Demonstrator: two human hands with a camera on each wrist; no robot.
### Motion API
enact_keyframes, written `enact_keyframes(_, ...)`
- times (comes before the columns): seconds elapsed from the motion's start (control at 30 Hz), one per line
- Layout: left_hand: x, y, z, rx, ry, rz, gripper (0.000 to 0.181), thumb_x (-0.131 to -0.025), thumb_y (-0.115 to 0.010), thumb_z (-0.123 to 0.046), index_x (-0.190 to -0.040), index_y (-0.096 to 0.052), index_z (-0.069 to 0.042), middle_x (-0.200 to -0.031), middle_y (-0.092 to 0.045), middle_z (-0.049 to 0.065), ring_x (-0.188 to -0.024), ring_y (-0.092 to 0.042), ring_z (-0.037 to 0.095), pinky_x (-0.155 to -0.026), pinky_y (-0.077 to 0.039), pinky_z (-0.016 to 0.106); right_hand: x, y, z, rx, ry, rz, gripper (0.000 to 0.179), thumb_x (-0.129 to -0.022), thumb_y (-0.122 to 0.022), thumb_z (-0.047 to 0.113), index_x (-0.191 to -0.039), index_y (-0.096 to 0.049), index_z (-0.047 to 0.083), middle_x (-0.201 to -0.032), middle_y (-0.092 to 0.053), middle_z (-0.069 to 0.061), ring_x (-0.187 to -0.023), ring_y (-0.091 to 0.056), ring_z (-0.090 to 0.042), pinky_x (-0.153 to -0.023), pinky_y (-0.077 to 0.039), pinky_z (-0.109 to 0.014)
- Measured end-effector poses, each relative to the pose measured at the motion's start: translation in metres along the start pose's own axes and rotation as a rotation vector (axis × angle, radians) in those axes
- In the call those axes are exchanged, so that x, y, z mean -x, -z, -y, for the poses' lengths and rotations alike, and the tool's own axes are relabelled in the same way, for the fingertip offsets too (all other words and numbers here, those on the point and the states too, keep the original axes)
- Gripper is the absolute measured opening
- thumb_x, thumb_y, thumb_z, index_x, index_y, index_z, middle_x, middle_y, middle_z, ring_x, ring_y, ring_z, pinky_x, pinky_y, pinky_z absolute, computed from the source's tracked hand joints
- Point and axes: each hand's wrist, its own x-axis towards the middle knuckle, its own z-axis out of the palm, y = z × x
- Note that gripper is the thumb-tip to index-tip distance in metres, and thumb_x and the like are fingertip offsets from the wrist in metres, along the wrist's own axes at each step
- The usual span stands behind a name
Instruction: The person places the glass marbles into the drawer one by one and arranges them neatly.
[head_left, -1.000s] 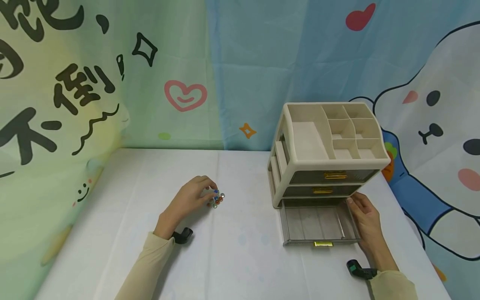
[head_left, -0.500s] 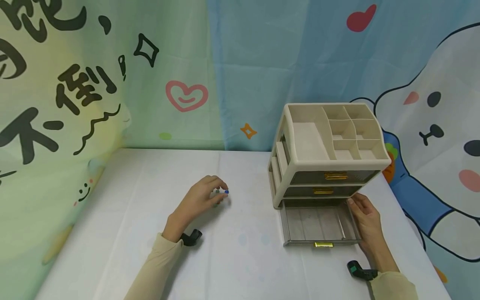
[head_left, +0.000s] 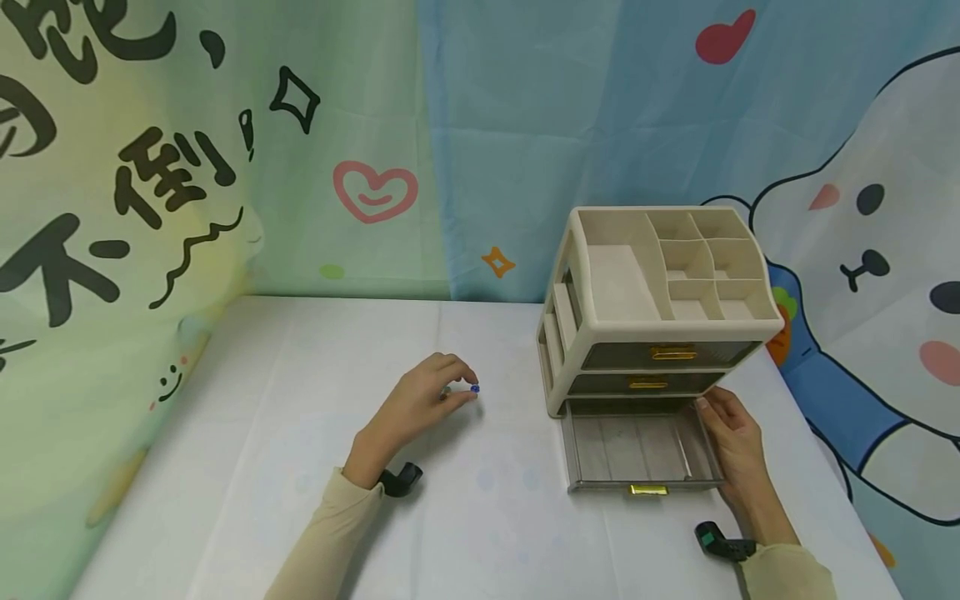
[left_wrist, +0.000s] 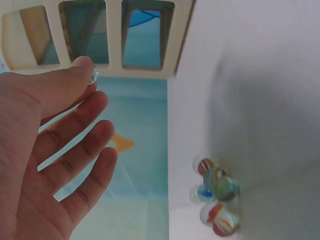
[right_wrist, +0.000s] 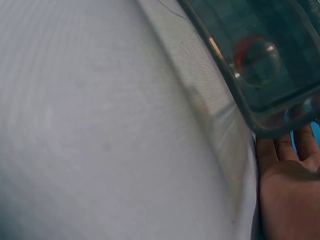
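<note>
My left hand (head_left: 420, 402) pinches a small glass marble (head_left: 475, 388) between thumb and forefinger, above the table; it looks blue in the head view. In the left wrist view the thumb partly covers this marble (left_wrist: 93, 76), and the other fingers are spread. Several swirled marbles (left_wrist: 216, 186) lie grouped on the white cloth; the hand mostly hides them from the head camera. My right hand (head_left: 733, 442) rests beside the pulled-out bottom drawer (head_left: 573, 454), its fingers close along the drawer's right side. Through the drawer's clear wall, a reddish marble (right_wrist: 256, 59) shows in the right wrist view.
A cream desktop organizer (head_left: 622, 323) stands at the back right, with divided compartments on top and two shut drawers (head_left: 671, 354) above the pulled-out one. White cloth (head_left: 495, 517) covers the table. A printed curtain (head_left: 510, 150) hangs behind.
My left hand has lifted away from the grouped marbles and moved right toward the organizer, with a marble between its fingertips. The right hand and the drawer have stayed in place.
</note>
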Motion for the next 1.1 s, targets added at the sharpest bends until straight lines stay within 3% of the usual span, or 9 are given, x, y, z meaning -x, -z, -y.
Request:
enact_keyframes(0.87,-0.014,-0.022,-0.036,-0.002,-0.163,0.048,0.011,-0.098,-0.075,-0.024,-0.107,-0.072,-0.018,-0.107,-0.072,-0.006,-0.112,-0.065,0.015,-0.097,-0.055,0.026,0.0,-0.001,0.001,-0.001,-0.025,-0.012,0.034,-0.104,-0.064,0.014,-0.139,-0.063,0.015,-0.121,-0.07,0.023,-0.115,-0.062,0.008,-0.093,-0.044,-0.008)
enact_keyframes(1.1,-0.017,-0.024,-0.045,-0.042,-0.209,0.028,0.012,-0.097,-0.076,-0.026,-0.106,-0.072,-0.019,-0.106,-0.071,-0.008,-0.11,-0.066,0.013,-0.093,-0.056,0.025,0.0,-0.001,0.002,-0.003,-0.024,-0.01,0.034,-0.104,-0.064,0.014,-0.138,-0.063,0.016,-0.12,-0.07,0.023,-0.114,-0.063,0.008,-0.093,-0.044,-0.008)
